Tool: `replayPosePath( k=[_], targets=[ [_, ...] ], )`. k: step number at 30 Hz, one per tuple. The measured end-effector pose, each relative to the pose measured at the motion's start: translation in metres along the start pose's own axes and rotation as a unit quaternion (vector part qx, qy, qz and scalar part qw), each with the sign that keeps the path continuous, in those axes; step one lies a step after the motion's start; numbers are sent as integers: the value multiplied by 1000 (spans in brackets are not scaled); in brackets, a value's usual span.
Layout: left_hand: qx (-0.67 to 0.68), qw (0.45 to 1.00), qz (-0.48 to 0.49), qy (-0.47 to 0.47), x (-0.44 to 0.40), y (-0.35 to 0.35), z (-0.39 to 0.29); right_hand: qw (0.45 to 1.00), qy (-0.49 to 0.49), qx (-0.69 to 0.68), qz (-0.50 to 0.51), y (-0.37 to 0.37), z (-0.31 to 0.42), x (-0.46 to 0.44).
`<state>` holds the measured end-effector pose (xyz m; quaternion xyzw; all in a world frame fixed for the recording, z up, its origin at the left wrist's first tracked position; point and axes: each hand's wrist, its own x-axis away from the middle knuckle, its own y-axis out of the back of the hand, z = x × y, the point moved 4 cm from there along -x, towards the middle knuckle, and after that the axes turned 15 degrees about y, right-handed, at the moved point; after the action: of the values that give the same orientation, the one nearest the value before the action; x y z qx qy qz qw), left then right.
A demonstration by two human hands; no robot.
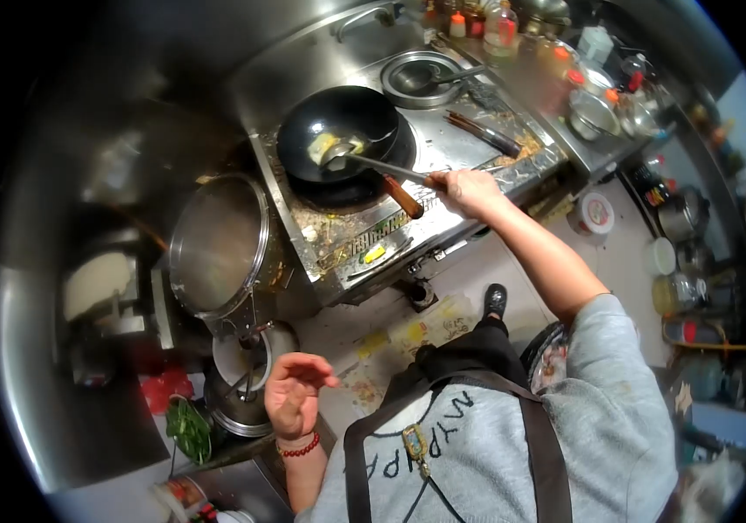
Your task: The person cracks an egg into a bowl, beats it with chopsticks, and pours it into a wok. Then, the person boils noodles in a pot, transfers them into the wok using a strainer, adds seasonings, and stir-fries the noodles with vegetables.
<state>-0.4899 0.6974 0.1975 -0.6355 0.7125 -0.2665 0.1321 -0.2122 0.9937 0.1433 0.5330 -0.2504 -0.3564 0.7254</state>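
My right hand (471, 193) is wrapped round the handle end of a long metal ladle (382, 166). The ladle's round head rests inside a black wok (364, 109), against some pale yellow food (322, 145) that looks like egg. The wok sits on the stove (443, 139), and its wooden handle (404, 200) points toward me, just below the ladle's shaft. Away from the stove, my left hand (297, 397) is raised palm up with nothing in it, its fingers loosely bent and apart. A large steaming pot (220, 248) stands beyond it.
A second ladle (447, 78) lies across a round metal pot at the stove's back. A bamboo brush (486, 132) lies on the stove's right side. Sauce bottles (501, 30) crowd the back right. Leafy greens (188, 431) are at lower left, and a white tub (593, 214) stands on the right.
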Motion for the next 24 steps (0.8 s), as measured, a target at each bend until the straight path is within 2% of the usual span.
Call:
replayPosePath(
  k=[1,2,3,5,7,9,12,13,15,16,17,19,20,22,24],
  targets=[
    [-7,998,-48,-26,0,1,-4,999,-42,17,30,7,8,0],
    [-17,994,-97,-48,4,2,-9,998,-44,29,15,1,16,-7],
    [-14,997,-71,-19,8,11,-7,996,-81,8,42,-4,37,-13],
    [-3,1000,-10,24,5,32,8,994,-98,46,17,-33,58,-34],
    [12,997,52,62,4,47,22,993,-76,76,-53,-62,69,-22],
    [57,992,39,110,18,76,44,991,-103,51,-74,-80,63,-17],
    [119,948,128,265,4,78,63,979,-187,-28,-74,-100,52,-28],
    [129,924,166,318,-3,67,62,984,-161,-48,-62,-92,60,-38],
    [-8,933,215,289,-19,44,77,981,-154,-74,-97,-110,53,-64],
    [-120,941,221,228,-22,19,77,977,-160,-71,-120,-103,61,-52],
    [-121,931,250,237,-27,12,86,975,-156,-67,-143,-100,68,-42],
    [-119,920,218,302,-30,2,104,970,-126,-74,-194,-104,82,-16],
    [-118,916,197,330,-30,-3,114,965,-105,-82,-226,-110,85,18],
    [-119,905,218,344,-42,-12,148,952,-59,-102,-283,-125,95,106],
    [-132,897,242,347,-56,-16,181,938,-79,-116,-317,-163,103,223]
  ],
)
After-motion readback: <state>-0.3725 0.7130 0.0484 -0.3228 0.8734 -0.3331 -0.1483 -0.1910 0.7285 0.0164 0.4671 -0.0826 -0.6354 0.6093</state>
